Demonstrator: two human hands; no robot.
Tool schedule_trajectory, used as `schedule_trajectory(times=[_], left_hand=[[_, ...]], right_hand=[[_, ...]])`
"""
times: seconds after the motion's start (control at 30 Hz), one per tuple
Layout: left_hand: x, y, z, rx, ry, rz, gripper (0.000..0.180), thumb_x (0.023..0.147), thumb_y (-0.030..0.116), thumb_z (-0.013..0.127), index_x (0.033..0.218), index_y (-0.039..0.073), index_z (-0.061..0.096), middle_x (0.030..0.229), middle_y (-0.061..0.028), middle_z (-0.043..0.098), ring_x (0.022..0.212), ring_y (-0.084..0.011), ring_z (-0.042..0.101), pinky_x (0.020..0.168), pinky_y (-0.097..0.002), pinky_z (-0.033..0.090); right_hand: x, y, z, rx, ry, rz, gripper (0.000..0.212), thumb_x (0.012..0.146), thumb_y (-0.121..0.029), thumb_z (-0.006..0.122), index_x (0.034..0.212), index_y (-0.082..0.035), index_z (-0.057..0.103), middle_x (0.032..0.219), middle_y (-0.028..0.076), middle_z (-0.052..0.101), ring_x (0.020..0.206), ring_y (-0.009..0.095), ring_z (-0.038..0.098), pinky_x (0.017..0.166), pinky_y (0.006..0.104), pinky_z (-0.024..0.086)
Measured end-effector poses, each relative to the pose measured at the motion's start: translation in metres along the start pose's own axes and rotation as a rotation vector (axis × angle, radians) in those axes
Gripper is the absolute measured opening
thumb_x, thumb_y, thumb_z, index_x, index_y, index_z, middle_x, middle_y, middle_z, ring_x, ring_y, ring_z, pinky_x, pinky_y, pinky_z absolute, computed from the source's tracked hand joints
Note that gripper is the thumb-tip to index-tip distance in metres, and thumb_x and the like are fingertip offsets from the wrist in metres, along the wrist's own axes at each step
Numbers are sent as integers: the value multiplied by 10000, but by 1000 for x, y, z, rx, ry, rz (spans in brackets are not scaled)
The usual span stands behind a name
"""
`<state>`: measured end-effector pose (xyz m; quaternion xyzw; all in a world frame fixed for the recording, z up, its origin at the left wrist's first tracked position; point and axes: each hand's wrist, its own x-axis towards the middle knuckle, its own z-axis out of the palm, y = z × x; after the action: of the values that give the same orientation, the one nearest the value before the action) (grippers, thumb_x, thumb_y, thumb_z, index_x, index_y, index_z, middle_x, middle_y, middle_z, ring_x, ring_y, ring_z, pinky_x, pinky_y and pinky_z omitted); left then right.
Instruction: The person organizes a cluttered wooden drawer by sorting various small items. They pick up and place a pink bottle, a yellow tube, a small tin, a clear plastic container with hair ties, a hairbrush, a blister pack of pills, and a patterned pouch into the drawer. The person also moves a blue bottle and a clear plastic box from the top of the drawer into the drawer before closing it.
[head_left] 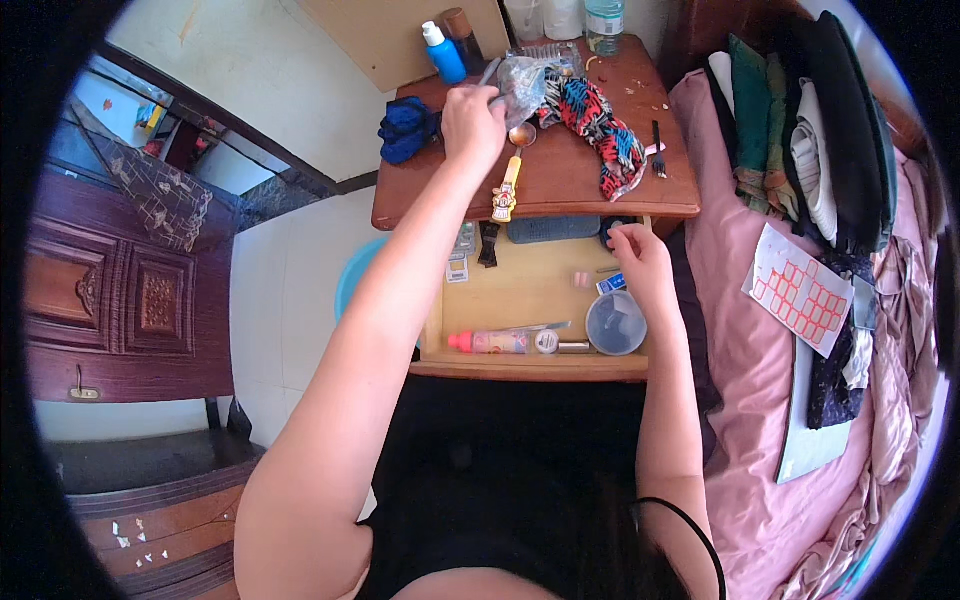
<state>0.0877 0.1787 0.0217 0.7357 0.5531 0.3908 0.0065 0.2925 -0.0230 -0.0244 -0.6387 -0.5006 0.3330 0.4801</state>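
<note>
One left hand (pixel 472 130) on a clear bag (pixel 523 88), one right hand (pixel 647 262) over a drawer (pixel 485 305)

We reach far across the brown bench (pixel 425 195) with our left hand, its fingers clamped on the left side of the crumpled clear bag near the back. A patterned cloth (pixel 598 125) in red, blue and black lies just right of the bag. Nearer us, a spoon (pixel 505 190) with a yellow handle points its handle toward the bench's front edge. A dark blue cloth (pixel 404 130) sits left of our wrist, and a blue bottle (pixel 445 58) with a white cap stands behind it.

Our right hand hangs at the back right of the pulled-out drawer, fingers curled inward; we cannot tell whether they grip anything. Below it stands a round clear container (pixel 616 322). Left of that, a pink-capped bottle (pixel 495 342) lies along the drawer's front, and a blue case (pixel 553 229) rests at its back. To our right, a label sheet (pixel 800 290) lies on the pink bed (pixel 740 390).
</note>
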Motion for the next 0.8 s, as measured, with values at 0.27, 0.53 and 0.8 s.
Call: schedule_trajectory(times=[0.27,0.53,0.8], left_hand=[[16,-20,-2,213,-385,-217,314,742,348,678,913,85,690,885,-132,672,834,-306,642,724,-411,504],[-47,20,-57,-858,-275,-543,314,772,45,681,1077,13,610,949,-67,644,834,-113,595,709,-261,480],[-101,61,-97,-382,-271,439,420,735,-34,676,1115,55,520,1073,-93,557,925,-224,558,784,-331,474]], right_hand=[[-2,-14,1,15,-79,46,176,891,-117,567,950,43,612,772,60,638,716,96,582,671,227,460],[-2,-10,11,271,-183,73,252,867,-170,618,1040,13,603,873,76,648,805,131,612,662,270,476],[-15,-62,25,883,-367,106,413,851,-60,633,1239,-12,498,1143,80,587,1049,130,553,891,262,443]])
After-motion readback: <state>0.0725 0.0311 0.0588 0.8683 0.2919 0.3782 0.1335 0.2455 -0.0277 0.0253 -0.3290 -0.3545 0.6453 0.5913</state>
